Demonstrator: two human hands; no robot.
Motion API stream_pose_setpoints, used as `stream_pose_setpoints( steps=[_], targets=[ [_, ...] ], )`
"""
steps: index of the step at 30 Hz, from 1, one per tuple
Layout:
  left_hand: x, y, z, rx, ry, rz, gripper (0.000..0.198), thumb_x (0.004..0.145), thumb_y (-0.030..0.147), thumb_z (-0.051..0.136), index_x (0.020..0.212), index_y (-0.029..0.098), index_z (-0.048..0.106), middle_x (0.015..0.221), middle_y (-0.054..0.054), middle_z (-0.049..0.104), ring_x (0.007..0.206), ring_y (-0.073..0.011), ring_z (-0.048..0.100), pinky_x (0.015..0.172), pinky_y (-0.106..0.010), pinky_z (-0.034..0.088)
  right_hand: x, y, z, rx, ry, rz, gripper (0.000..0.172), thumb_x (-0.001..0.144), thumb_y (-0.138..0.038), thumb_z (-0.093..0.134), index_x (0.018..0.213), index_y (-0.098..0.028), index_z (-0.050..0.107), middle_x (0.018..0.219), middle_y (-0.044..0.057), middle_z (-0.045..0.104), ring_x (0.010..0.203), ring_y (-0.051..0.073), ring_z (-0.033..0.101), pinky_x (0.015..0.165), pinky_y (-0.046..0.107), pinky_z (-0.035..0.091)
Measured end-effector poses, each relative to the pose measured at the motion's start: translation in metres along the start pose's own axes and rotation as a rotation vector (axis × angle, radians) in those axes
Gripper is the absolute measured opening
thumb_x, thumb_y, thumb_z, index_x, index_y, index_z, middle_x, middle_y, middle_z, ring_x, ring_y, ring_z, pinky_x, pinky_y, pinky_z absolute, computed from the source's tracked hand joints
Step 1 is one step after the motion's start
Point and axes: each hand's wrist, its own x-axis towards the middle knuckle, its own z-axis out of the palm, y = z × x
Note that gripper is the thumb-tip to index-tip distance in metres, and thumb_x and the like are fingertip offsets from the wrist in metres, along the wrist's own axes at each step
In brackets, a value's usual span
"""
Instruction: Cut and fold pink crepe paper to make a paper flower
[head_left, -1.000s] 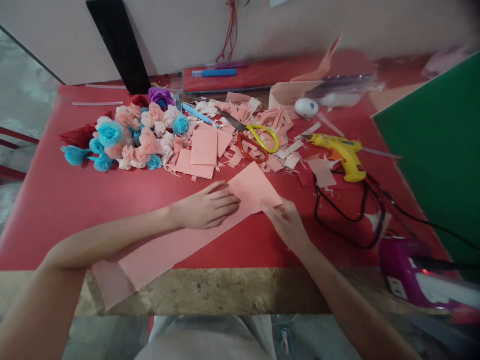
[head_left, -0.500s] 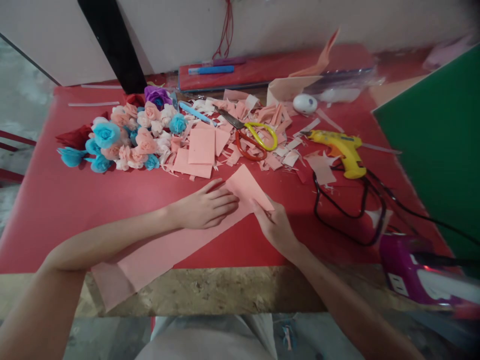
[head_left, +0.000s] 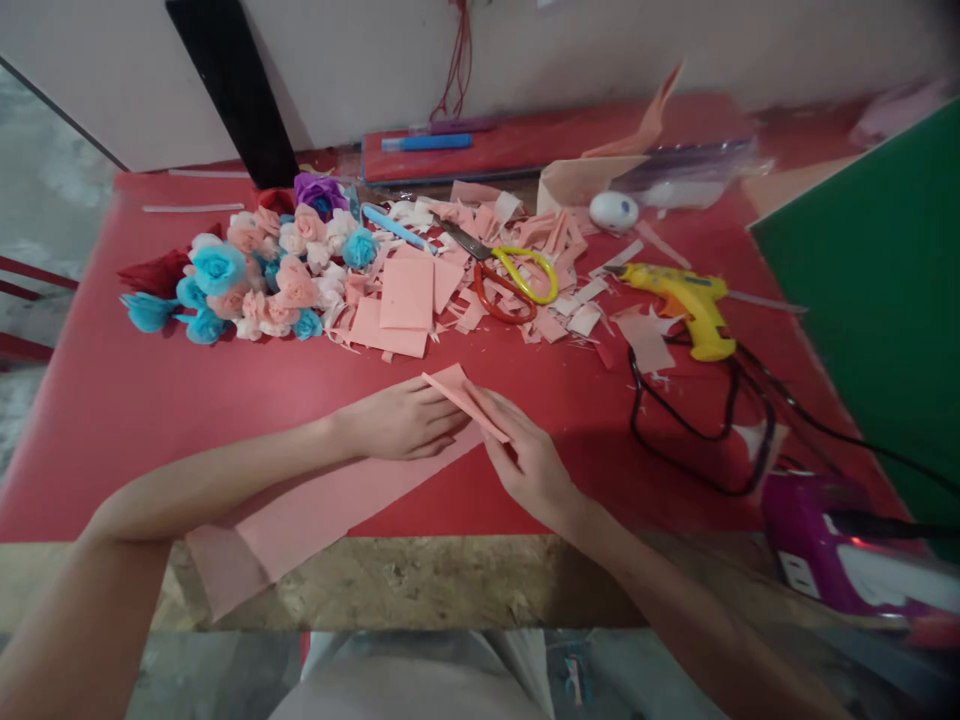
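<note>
A long pink paper strip [head_left: 330, 505] lies slantwise on the red table [head_left: 112, 400] and hangs over the front edge. My left hand [head_left: 401, 420] rests flat on it with fingers stretched out, pressing it down. My right hand [head_left: 525, 455] pinches the far end of the strip and holds it folded up and over toward the left hand. The raised flap stands edge-on between the two hands.
Paper flowers [head_left: 255, 270] in pink, blue and purple lie at the back left. Pink paper squares [head_left: 405, 300] and scraps, scissors [head_left: 510, 275] with yellow and red handles, a yellow glue gun [head_left: 686, 300] with black cord, a green board [head_left: 877, 300] at right.
My right hand has lifted the strip's flat far end and swung it leftward over the left hand's fingers. The left hand has stayed in place.
</note>
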Motion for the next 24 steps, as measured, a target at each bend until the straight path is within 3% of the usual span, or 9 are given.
stream_pose_setpoints(
  steps=[8,12,14,17,24],
  targets=[
    [-0.006,0.007,-0.008,-0.014,0.122,0.043,0.034,0.093,0.027,0.036,0.105,0.009,0.061,0.11,-0.012,0.065,0.106,-0.0223,0.057,0.096,-0.038,0.041,-0.004,0.004,0.004,-0.13,-0.02,-0.113,0.064,0.084,-0.005,0.035,0.143,-0.024,0.021,0.134,0.009,0.049,0.124,0.02,0.045,0.101,0.041,0.043],
    [-0.022,0.021,-0.021,-0.084,0.129,0.179,0.028,0.092,0.02,0.039,0.098,0.012,0.065,0.098,-0.007,0.069,0.092,-0.0165,0.061,0.093,-0.031,0.044,-0.004,0.004,0.006,-0.25,-0.061,-0.166,0.068,0.082,-0.004,0.035,0.145,-0.019,0.014,0.134,0.014,0.047,0.127,0.023,0.041,0.101,0.044,0.042],
    [-0.033,0.029,-0.027,-0.087,0.17,0.204,0.029,0.091,0.019,0.037,0.091,0.012,0.066,0.096,-0.008,0.07,0.095,-0.0167,0.061,0.095,-0.03,0.043,-0.004,0.004,0.006,-0.317,-0.092,-0.195,0.068,0.083,-0.005,0.036,0.145,-0.015,0.012,0.135,0.017,0.046,0.128,0.024,0.04,0.101,0.046,0.042],
    [-0.049,0.041,-0.032,-0.061,0.181,0.132,0.031,0.091,0.017,0.034,0.092,0.013,0.065,0.103,-0.008,0.068,0.104,-0.0167,0.058,0.101,-0.03,0.039,-0.004,0.003,0.006,-0.4,-0.152,-0.234,0.065,0.082,-0.01,0.039,0.143,-0.008,0.016,0.135,0.021,0.044,0.129,0.027,0.037,0.1,0.049,0.041],
    [-0.063,0.053,-0.024,0.008,0.043,-0.175,0.039,0.093,0.028,0.039,0.127,0.01,0.046,0.13,-0.01,0.053,0.127,-0.0211,0.041,0.111,-0.038,0.025,-0.006,0.003,0.008,-0.48,-0.162,-0.278,0.054,0.084,-0.021,0.042,0.133,0.0,0.036,0.134,0.025,0.043,0.13,0.03,0.036,0.1,0.049,0.04]
  ],
)
